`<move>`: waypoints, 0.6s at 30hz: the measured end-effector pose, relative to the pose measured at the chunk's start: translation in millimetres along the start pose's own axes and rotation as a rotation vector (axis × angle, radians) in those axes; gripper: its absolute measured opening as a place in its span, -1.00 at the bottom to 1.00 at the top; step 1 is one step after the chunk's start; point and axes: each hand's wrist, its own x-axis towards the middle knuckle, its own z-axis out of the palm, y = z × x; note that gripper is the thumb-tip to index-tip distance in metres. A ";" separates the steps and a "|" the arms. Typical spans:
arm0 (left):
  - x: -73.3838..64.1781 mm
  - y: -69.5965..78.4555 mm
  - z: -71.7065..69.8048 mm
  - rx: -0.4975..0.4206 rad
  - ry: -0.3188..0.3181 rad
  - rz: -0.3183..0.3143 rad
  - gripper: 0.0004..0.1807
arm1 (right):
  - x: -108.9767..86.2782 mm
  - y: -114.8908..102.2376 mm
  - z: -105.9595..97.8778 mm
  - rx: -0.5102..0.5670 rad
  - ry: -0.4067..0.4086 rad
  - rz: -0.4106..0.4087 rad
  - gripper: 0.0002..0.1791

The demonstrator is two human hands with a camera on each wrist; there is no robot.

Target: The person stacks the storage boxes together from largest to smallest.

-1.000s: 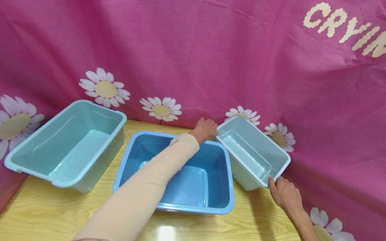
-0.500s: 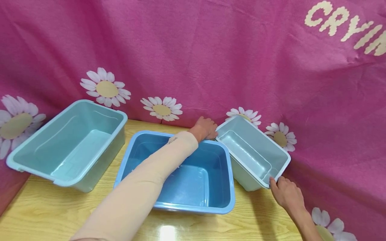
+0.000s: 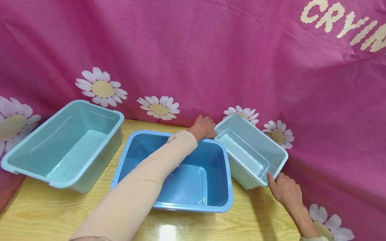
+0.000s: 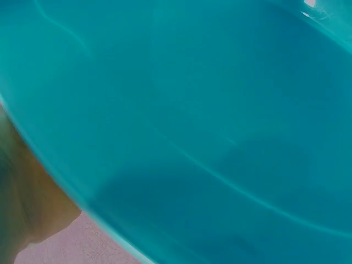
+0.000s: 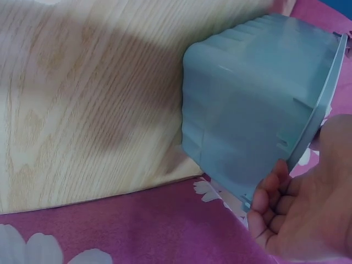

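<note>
In the head view, the right hand [image 3: 284, 190] has its grip closed on the near corner of a small pale tub [image 3: 250, 139], thumb over the rim. The left hand [image 3: 205, 127] meets the rim at the tub's far left corner; its fingertips are out of sight, so I cannot tell how tight that grip is. The pale tub sits tilted just right of a blue tub [image 3: 187, 187], and the left arm, in a cream sleeve [image 3: 144, 187], crosses the blue tub and hides part of its inside. A green tub [image 3: 81, 157] stands to the left on the wood-grain desk [image 3: 241, 221]. Behind hangs a magenta cloth [image 3: 187, 60] with printed daisies [image 3: 158, 108] and pale lettering [image 3: 349, 26], cut off at the right edge.

In the left wrist view, a blurred blue-green wall fills most of the frame; which tub it belongs to is hard to tell. Part of the hand shows beyond its edge, fingers out of frame.

In the right wrist view, curled fingers [image 5: 267, 201] lie under the pale tub's rim. Whether its base touches the desk is unclear. Below the desk's edge, the flowered cloth continues.
</note>
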 end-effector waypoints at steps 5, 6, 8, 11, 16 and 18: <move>3.0 1.8 1.1 -0.021 0.000 -0.010 -0.35 | 5.0 3.2 1.4 -0.009 0.012 0.014 -0.27; 3.9 2.2 1.9 -0.028 0.002 -0.012 -0.35 | 6.0 3.7 1.5 -0.007 0.011 0.017 -0.29; 5.1 1.4 4.6 -0.039 0.006 -0.016 -0.35 | 8.1 3.1 2.0 0.003 0.008 0.021 -0.35; 7.7 0.5 8.2 -0.038 0.018 -0.010 -0.31 | 9.8 2.4 2.4 0.021 0.005 0.020 -0.46; 10.2 0.3 11.2 -0.027 0.027 0.005 -0.26 | 9.3 2.6 4.8 0.041 0.009 0.029 -0.51; 9.8 0.1 11.4 -0.017 0.018 0.008 -0.27 | 9.1 3.0 6.1 0.050 0.014 0.036 -0.52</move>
